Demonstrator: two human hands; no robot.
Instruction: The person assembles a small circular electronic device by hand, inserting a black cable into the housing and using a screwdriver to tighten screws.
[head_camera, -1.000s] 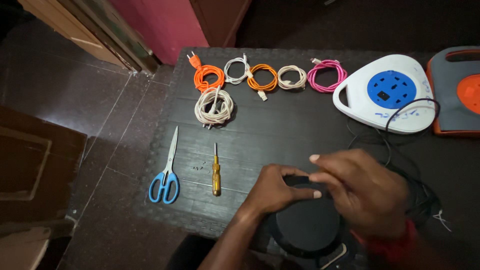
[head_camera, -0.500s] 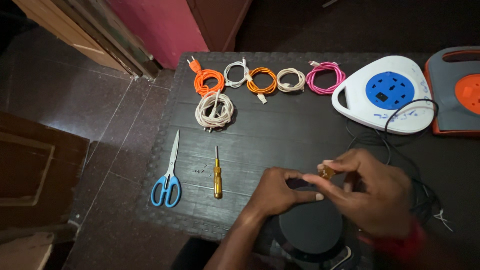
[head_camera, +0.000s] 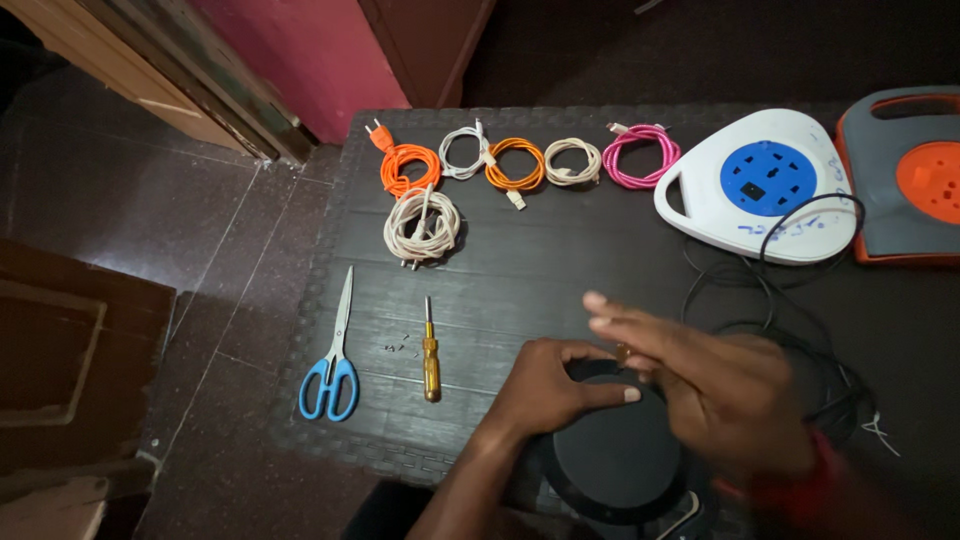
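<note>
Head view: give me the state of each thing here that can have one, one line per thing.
Black round reel: flat on the mat, left hand gripping its rim.
Right hand: over the reel, fingers extended, blurred.
Black cord: uncoiled, loose.
Scissors: closed, lying flat.
Yellow screwdriver: lying flat, untouched.
Small screws: loose on the mat.
Six cables: each coiled.
White-and-blue socket reel: nothing plugged in.

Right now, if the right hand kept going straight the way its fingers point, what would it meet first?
The right hand points up-left across the dark mat. The first thing roughly in that line looks to be the cream cable coil, past bare mat; its height above the mat is unclear, so this is a rough guess.
</note>
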